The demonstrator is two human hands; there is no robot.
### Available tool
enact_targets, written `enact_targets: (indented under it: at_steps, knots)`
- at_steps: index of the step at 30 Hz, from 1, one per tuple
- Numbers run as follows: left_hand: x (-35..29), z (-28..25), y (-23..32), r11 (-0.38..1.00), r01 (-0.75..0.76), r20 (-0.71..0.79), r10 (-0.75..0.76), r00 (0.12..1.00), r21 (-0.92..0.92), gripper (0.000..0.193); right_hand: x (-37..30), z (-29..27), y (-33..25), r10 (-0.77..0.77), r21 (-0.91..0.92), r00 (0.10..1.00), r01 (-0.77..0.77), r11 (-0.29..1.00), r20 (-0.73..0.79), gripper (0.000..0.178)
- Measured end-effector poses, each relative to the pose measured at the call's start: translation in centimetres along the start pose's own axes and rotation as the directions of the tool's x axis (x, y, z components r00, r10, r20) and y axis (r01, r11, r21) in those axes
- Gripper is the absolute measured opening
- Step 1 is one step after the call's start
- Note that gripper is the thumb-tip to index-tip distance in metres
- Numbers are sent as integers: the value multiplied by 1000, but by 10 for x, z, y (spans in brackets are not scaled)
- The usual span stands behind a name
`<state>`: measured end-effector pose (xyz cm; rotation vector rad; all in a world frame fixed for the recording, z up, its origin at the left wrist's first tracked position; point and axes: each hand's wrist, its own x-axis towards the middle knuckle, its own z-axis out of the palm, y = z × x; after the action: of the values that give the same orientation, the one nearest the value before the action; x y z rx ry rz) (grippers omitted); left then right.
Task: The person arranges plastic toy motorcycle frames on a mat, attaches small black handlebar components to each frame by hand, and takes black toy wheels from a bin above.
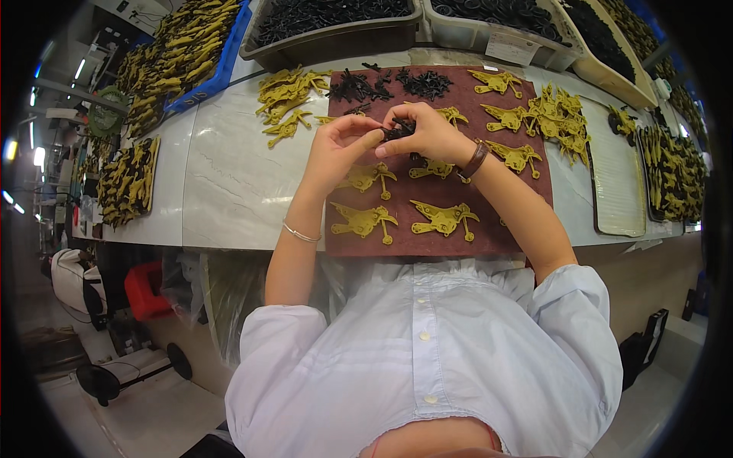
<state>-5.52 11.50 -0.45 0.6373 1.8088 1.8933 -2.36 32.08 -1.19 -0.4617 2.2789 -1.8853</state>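
Observation:
Over the dark red mat (458, 246), my two hands meet fingertip to fingertip. My right hand (434, 136) is closed around a few small black parts (398, 130) that stick out between thumb and fingers. The fingers of my left hand (343, 145) are pinched beside them; what they grip is too small to make out. Yellow-green bird-shaped parts lie spread in rows on the mat, among them one near part (443, 219) and another to its left (360, 221). My hands partly cover the parts in the middle. Loose black parts (424, 84) lie heaped at the mat's far edge.
Piles of yellow-green parts flank the mat, one left (290, 91) and one right (560, 122). Behind stand a grey bin (328, 44) and a white bin (496, 34) of black pieces. A blue tray (206, 85) is far left; a pale tray (618, 183) sits right.

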Motion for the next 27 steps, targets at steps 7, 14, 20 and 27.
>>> enact_targets:
  at_steps: [7, 14, 20, 27]
  knots:
    - [-6, 11, -10, 962, 122, -25, -132, 991, -242, 29, -9, -1, 2, -15, -36, 992, 10, 999, -129, 30]
    - [-11, 11, -12, 883, 129, -6, -147, 989, -452, 33, -7, -1, 0, 46, 97, 987, -31, 995, -152, 21]
    - [-23, 1, -20, 923, 106, -72, -142, 987, -369, 36, -4, 5, 9, -42, -81, 997, 37, 996, -63, 22]
    - [-40, -22, 5, 740, -142, 84, 115, 990, 657, 38, 12, -5, 19, -70, -435, 990, 117, 893, 123, 30]
